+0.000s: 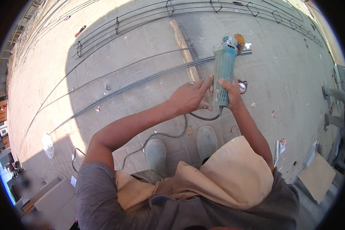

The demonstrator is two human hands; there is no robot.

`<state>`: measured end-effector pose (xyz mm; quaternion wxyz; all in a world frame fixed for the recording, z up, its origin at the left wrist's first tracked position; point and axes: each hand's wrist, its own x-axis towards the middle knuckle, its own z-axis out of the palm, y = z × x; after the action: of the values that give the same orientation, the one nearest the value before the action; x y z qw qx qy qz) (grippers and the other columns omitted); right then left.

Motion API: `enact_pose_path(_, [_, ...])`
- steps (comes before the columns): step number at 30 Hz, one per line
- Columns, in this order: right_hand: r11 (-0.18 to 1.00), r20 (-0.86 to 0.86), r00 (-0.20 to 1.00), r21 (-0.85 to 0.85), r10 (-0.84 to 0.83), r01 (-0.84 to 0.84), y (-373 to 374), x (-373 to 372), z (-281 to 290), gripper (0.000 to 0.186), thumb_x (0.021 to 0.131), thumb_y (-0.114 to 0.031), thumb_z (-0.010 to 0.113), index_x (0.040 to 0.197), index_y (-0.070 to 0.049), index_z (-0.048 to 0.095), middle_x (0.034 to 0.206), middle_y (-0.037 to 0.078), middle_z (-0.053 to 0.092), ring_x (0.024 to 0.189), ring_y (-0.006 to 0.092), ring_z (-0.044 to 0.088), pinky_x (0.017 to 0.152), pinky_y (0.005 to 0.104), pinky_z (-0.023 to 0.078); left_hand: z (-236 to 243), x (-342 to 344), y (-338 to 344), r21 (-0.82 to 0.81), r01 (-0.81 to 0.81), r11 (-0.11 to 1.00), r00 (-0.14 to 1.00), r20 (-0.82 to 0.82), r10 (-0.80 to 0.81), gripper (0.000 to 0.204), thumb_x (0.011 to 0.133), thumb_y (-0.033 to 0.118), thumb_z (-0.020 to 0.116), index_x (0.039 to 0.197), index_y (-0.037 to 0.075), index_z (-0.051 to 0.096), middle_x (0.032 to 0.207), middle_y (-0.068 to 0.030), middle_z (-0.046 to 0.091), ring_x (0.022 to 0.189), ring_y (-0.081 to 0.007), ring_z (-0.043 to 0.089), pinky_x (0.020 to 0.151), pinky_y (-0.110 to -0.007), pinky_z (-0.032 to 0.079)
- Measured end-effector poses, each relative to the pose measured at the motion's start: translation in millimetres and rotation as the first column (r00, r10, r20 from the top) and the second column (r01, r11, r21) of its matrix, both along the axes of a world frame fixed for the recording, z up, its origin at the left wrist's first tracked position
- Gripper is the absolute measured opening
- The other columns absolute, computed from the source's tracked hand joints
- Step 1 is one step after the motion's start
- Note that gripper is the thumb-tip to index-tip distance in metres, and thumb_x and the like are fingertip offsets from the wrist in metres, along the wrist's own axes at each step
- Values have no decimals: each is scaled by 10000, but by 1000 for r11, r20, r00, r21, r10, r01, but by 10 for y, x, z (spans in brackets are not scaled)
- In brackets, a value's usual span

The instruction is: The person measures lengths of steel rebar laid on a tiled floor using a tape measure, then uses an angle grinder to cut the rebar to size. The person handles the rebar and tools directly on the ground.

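A teal angle grinder (224, 71) with an orange-yellow guard (239, 43) at its head points away from me above the floor. My right hand (231, 92) is wrapped round its rear body, thumb on top. My left hand (189, 96) is beside the grinder's left side, fingers stretched and thumb apart; whether the fingertips touch the casing I cannot tell. From the grinder's rear, a black power cord (186, 124) curves down to the left. A bundle of thin steel bars (149, 76) runs under the grinder's head and across a wooden beam (182, 46).
A round tape measure (242, 86) lies right of my right hand. Long rebar cages (145, 17) stretch along the far side. My boots (156, 155) stand close behind the cord. Another person's legs (335, 94) show at the right edge, above a board (317, 177).
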<state>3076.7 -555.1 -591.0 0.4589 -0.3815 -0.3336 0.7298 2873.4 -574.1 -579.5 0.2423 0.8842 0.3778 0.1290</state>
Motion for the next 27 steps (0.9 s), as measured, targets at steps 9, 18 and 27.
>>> enact_pose_path(9, [963, -161, 956, -73, 246, -260, 24, -405, 213, 403, 900, -392, 470, 954, 0, 546, 814, 96, 556, 758, 177, 581, 660, 296, 511, -142, -88, -74, -350, -16, 937, 772, 591, 234, 926, 695, 192, 827, 1383, 0, 239, 1133, -185, 554, 1022, -328, 578, 862, -392, 475])
enact_pose_path(18, [936, -86, 940, -99, 329, -337, 282, 84, -190, 489, 932, -372, 495, 1248, -14, 387, 993, 95, 537, 914, 196, 562, 621, 309, 546, -463, 140, -146, -433, -55, 900, 635, 680, 366, 909, 572, 307, 910, 1257, 18, 386, 1060, -75, 600, 1024, -295, 594, 861, -365, 459])
enact_pose_path(27, [774, -330, 736, -24, 592, -633, 545, -290, 115, 489, 925, -326, 511, 1246, 16, 374, 1034, 125, 497, 899, 228, 552, 806, 363, 501, -259, -36, -1, -403, -117, 908, 641, 667, 379, 991, 533, 321, 926, 1277, -8, 361, 1074, -137, 607, 1062, -339, 584, 863, -392, 459])
